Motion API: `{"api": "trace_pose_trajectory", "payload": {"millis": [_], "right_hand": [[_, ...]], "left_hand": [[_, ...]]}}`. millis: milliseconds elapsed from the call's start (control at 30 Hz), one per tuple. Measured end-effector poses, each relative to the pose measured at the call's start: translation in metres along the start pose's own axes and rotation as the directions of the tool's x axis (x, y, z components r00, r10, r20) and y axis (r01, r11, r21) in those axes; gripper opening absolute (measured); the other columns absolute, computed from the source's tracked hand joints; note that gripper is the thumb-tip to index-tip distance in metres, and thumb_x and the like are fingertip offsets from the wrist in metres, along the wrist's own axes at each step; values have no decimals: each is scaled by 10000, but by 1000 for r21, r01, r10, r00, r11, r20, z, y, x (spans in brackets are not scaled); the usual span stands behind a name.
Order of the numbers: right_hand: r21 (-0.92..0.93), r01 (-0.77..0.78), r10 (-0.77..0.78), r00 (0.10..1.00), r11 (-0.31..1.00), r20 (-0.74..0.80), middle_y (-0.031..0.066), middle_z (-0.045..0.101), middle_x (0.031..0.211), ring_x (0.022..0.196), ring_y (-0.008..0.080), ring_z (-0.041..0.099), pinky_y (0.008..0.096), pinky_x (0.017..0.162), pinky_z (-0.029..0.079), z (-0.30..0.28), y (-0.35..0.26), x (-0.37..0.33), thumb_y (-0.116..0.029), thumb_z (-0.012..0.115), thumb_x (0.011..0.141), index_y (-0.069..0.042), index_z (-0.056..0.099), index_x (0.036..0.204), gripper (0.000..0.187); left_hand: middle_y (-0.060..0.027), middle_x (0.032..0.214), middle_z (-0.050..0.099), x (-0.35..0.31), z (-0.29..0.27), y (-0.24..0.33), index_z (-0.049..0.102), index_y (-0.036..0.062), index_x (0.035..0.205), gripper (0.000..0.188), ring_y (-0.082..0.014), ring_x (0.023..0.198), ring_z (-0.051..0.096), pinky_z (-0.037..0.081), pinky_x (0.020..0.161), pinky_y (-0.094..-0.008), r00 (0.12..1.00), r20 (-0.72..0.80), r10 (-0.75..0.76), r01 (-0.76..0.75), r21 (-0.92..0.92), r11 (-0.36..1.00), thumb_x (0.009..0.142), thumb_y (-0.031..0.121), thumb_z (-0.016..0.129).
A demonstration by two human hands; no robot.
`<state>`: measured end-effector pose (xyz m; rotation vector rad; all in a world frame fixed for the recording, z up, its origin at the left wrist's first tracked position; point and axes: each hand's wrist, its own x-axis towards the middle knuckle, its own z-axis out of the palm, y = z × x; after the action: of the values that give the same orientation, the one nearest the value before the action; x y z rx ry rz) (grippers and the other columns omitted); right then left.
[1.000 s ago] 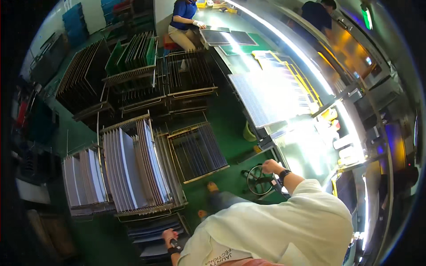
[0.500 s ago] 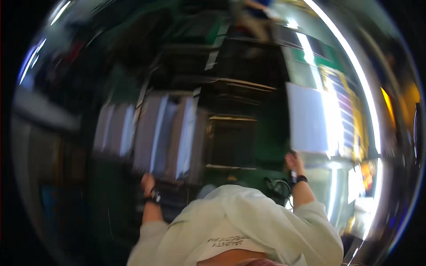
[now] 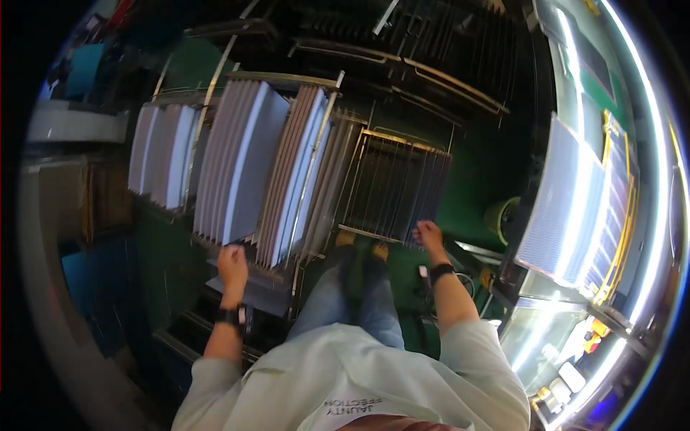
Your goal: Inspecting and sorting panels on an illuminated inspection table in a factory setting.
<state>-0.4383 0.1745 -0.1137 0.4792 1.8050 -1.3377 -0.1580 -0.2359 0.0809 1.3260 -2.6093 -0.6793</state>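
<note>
My left hand has its fingers curled in and appears just over the lower edge of a rack of upright white panels; I cannot tell whether it touches them. No object shows in it. To the right, my right hand is loosely closed with nothing visible inside, over the near right corner of a low dark slotted rack. Both wrists wear black bands. Below, my feet in yellowish shoes stand at the near edge of that dark rack.
Smaller white panels stand in a rack farther left. Dark racks with metal bars lie ahead. At right, a brightly lit bench carries a pale sheet with a yellow-edged frame. A round greenish bin stands by the bench.
The view has turned and sharpened from a blur. The panel racks now appear higher and nearer, and my legs and shoes show. My right hand has come inward, away from the bench.
</note>
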Motion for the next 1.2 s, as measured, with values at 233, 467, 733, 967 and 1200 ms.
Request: {"api": "trace_pose_trajectory", "payload": {"millis": [233, 467, 733, 967, 1200], "right_hand": [[-742, 99, -288, 948, 663, -131, 246, 614, 876, 854, 411, 582, 472, 724, 463, 74, 27, 124, -351, 496, 881, -6, 558, 953, 358], [-747, 27, -272, 940, 664, -207, 248, 607, 834, 833, 425, 573, 504, 702, 454, 77, 51, 124, -441, 390, 910, 8, 528, 944, 471], [-912, 154, -384, 923, 380, -4, 202, 627, 759, 742, 379, 607, 482, 660, 478, 75, 34, 136, -271, 448, 864, -37, 589, 815, 277], [-825, 373, -602, 797, 425, 50, 207, 599, 695, 671, 394, 585, 481, 597, 466, 49, -29, 37, -198, 496, 804, -20, 581, 693, 226], [-534, 554, -529, 820, 638, 219, 197, 440, 568, 505, 343, 437, 390, 479, 358, -35, -169, -254, -146, 515, 845, 21, 453, 671, 249]], "left_hand": [[-118, 770, 508, -48, -33, -35, 550, -14, 770, 103, -248, 697, 510, 416, 644, -331, 995, 51, -85, 76, 148, 986, 816, 77, 569], [-88, 782, 480, -41, -30, -55, 540, -11, 787, 140, -203, 662, 478, 412, 619, -322, 993, 36, -116, 107, 199, 974, 857, 111, 543], [-72, 790, 455, -24, -28, -39, 530, -3, 789, 199, -192, 648, 457, 402, 609, -336, 999, 36, 14, -21, 205, 979, 892, 166, 520], [-131, 788, 516, 23, -7, 68, 538, -12, 772, 78, -308, 755, 501, 404, 693, -378, 921, 5, 388, -388, 45, 920, 807, 57, 550], [-223, 1255, 425, 12, 140, 136, 405, -14, 1262, 526, -314, 1165, 416, 341, 959, -338, 864, 402, 304, -130, -406, 905, 896, 355, 486]]}}
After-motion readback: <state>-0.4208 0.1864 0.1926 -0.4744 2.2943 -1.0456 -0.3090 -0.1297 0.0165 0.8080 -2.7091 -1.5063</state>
